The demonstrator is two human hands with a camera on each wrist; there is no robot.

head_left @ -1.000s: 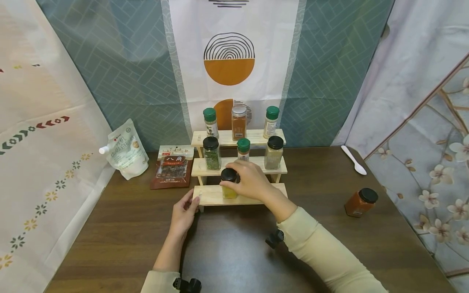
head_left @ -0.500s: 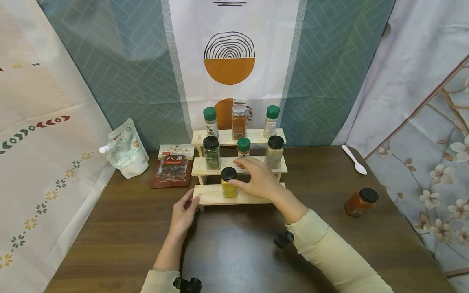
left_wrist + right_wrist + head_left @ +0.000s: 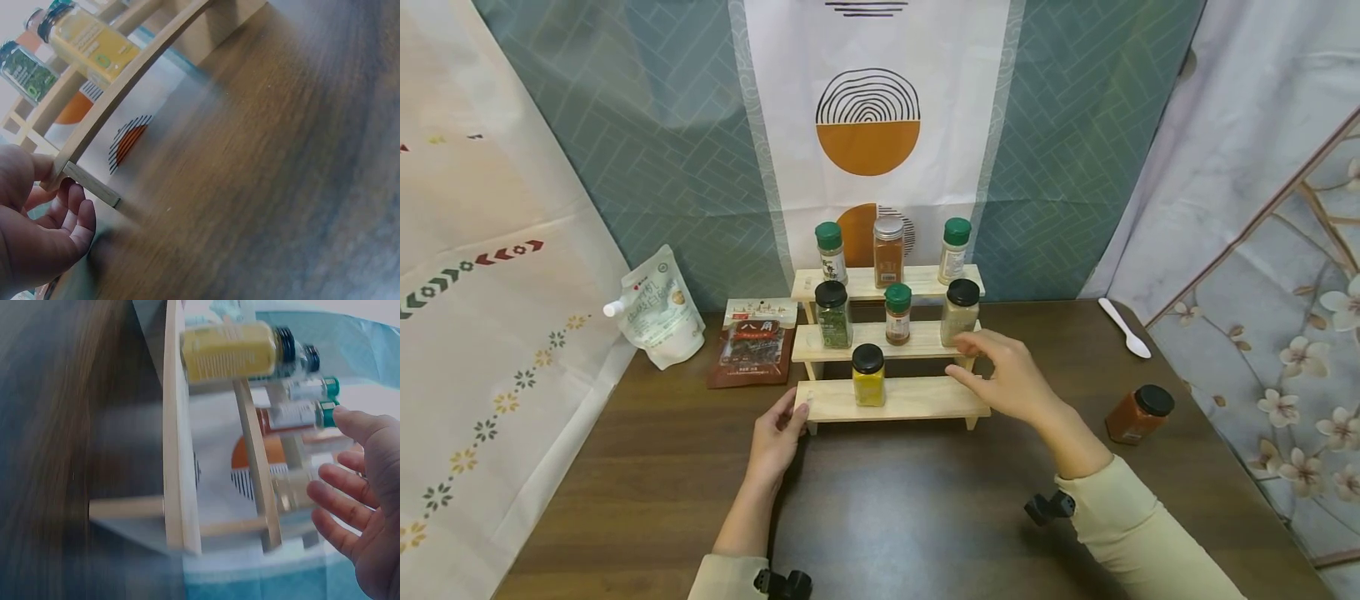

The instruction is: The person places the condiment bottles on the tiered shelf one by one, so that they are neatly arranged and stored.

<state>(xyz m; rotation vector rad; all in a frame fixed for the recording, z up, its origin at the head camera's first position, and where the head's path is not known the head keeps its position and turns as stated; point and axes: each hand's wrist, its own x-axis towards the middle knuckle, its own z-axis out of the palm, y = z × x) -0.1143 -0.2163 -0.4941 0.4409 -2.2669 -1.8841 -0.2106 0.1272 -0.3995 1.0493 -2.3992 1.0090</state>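
A three-tier wooden spice rack point(image 3: 936, 398) stands mid-table. On its lowest tier sits a yellow spice jar point(image 3: 868, 385) with a black lid, upright. My left hand point(image 3: 775, 440) grips the left end of that tier; in the left wrist view its thumb lies on top and the fingers curl beneath. At the rack's right side my right hand point(image 3: 1009, 377) hangs with loosely spread fingers, holding nothing. On the middle tier are a green herb jar point(image 3: 834, 323), a small green-lidded bottle point(image 3: 898, 317) and a black-lidded beige jar point(image 3: 959, 310), nearest the right hand.
Three bottles, including an orange-brown silver-capped bottle point(image 3: 889, 254), line the top tier. Left of the rack are a brown star anise packet point(image 3: 752, 346) and a white spouted pouch point(image 3: 661, 312). To the right lie a red-brown jar point(image 3: 1133, 419), tipped over, and a white spoon point(image 3: 1126, 329).
My right hand has let go of the yellow spice jar and moved right, off the lowest tier. The jar stays where it was, and the left hand keeps its hold on the rack.
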